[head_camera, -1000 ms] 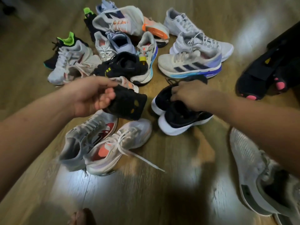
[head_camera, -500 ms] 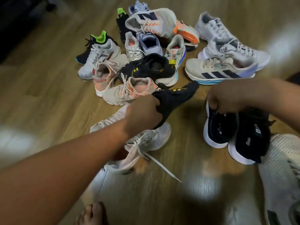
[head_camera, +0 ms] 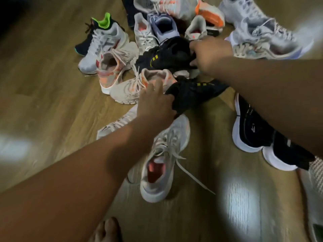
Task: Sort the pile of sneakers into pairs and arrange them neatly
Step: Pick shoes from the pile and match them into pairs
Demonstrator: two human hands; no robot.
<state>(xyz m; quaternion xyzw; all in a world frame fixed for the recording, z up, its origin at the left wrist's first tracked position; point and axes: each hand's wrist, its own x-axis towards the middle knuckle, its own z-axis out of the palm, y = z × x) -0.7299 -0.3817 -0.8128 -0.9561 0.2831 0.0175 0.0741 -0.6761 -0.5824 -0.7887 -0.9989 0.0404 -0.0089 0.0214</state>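
A pile of sneakers covers the far part of the wooden floor (head_camera: 52, 105). My left hand (head_camera: 155, 103) grips the heel of a black sneaker with yellow marks (head_camera: 195, 95), held just above the floor. My right hand (head_camera: 208, 55) reaches into the pile and grips the collar of the matching black sneaker with yellow marks (head_camera: 166, 56). A pair of black sneakers with white soles (head_camera: 253, 135) lies side by side under my right forearm. A white sneaker with a pink insole (head_camera: 160, 163) lies close to me, its lace trailing right.
Peach-and-beige sneakers (head_camera: 125, 88) lie left of my left hand. A white shoe with a green-tabbed dark one (head_camera: 103, 41) marks the pile's left edge. Grey-white sneakers (head_camera: 262, 37) sit far right. My bare toes (head_camera: 106, 231) show at the bottom; a mesh shoe (head_camera: 316, 172) is at the right edge.
My right hand left the black white-soled pair on the floor and reached forward into the pile to take the second black-and-yellow sneaker. My left hand kept its sneaker and shifted slightly forward.
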